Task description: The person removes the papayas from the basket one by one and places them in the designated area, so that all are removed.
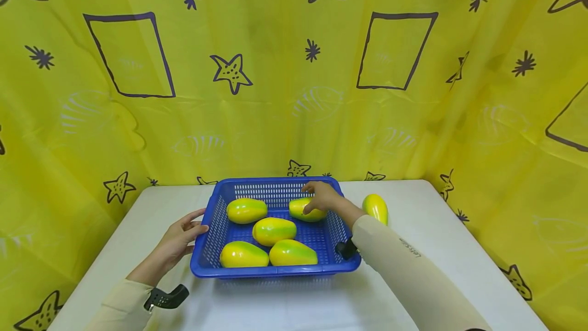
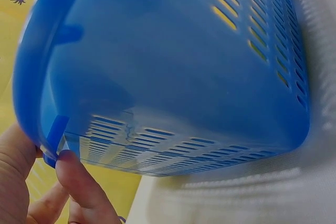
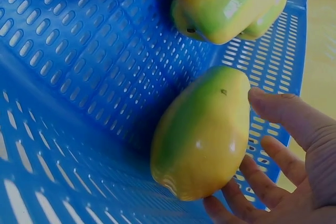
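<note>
The blue plastic basket [image 1: 275,272] on the white table holds several yellow-green papayas [image 1: 274,231]. My left hand [image 1: 176,239] pinches the basket's left rim; in the left wrist view its thumb [image 2: 84,182] lies against the rim's edge. My right hand [image 1: 323,199] reaches over the far right corner, fingers spread beside a papaya [image 3: 202,135] lying on the basket floor. The thumb tip [image 3: 257,97] meets one end of that papaya, while the other fingertips stand along its side. Outside the basket, to the right, lies another papaya [image 1: 375,209].
Yellow curtains [image 1: 275,132] with starfish drawings enclose the white table [image 1: 436,234] at the back and both sides. The right forearm [image 1: 404,259] crosses over the basket's right rim. Each wrist wears a black band [image 1: 166,298].
</note>
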Demonstrator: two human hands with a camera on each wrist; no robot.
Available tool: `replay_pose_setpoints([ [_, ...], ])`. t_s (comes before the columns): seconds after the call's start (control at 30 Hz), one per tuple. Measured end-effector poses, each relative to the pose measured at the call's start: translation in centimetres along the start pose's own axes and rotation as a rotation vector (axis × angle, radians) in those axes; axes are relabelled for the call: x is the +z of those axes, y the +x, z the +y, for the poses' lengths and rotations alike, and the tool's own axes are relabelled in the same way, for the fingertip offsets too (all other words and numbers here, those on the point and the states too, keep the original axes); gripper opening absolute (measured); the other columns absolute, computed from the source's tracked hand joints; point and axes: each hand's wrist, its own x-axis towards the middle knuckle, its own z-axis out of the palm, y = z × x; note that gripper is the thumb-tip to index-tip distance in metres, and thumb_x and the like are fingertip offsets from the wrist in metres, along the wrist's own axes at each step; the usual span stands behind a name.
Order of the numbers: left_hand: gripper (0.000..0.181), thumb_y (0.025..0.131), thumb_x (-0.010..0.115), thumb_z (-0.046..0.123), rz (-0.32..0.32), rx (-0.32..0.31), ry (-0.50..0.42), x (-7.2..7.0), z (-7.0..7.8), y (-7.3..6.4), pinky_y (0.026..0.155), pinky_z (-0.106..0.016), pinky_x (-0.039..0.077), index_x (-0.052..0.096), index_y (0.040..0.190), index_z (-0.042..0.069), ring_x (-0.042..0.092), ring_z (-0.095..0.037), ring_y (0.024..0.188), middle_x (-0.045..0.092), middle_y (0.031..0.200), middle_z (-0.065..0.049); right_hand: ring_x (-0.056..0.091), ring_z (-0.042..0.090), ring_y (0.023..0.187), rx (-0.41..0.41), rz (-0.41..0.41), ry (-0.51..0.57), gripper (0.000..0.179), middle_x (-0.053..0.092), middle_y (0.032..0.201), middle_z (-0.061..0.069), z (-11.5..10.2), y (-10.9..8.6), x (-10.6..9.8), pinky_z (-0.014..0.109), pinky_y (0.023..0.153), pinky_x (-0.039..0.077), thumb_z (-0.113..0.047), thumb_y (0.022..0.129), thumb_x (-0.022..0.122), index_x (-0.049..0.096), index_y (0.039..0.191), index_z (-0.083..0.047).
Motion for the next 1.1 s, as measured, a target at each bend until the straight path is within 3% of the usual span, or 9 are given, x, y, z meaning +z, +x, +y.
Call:
replay_pose_setpoints([
  [0.57,0.069,0.096,0.061,0.021,-0.004,-0.005,-0.017,0.0,0.1,0.0,0.085,-0.045,0.058,0.027,0.154,0.007,0.064,-0.020,0.103,0.049,0.137,-0.028,0.054,0.034,0.121,-0.055,0.013,-0.109,0.064,0.058,0.134,0.017,0.7,0.6,1.4,0.048,0.104,0.046,-0.002,0.070,0.084,0.062,0.130,-0.005],
  [0.8,0.069,0.096,0.061,0.020,-0.003,-0.007,-0.017,0.0,0.2,0.1,0.085,-0.044,0.059,0.026,0.155,0.008,0.064,-0.020,0.102,0.048,0.138,-0.029,0.053,0.030,0.106,-0.092,0.027,-0.196,0.062,0.058,0.128,0.016,0.8,0.6,1.6,0.048,0.097,0.050,-0.004,0.067,0.085,0.065,0.126,-0.009],
  [1.1,0.069,0.096,0.061,0.021,-0.004,-0.003,-0.024,0.0,0.1,0.1,0.084,-0.042,0.059,0.026,0.155,0.008,0.064,-0.017,0.099,0.047,0.138,-0.028,0.051,0.032,0.109,-0.083,0.048,-0.248,0.064,0.054,0.126,0.015,1.0,0.5,2.0,0.051,0.093,0.050,-0.007,0.067,0.086,0.064,0.127,-0.013],
])
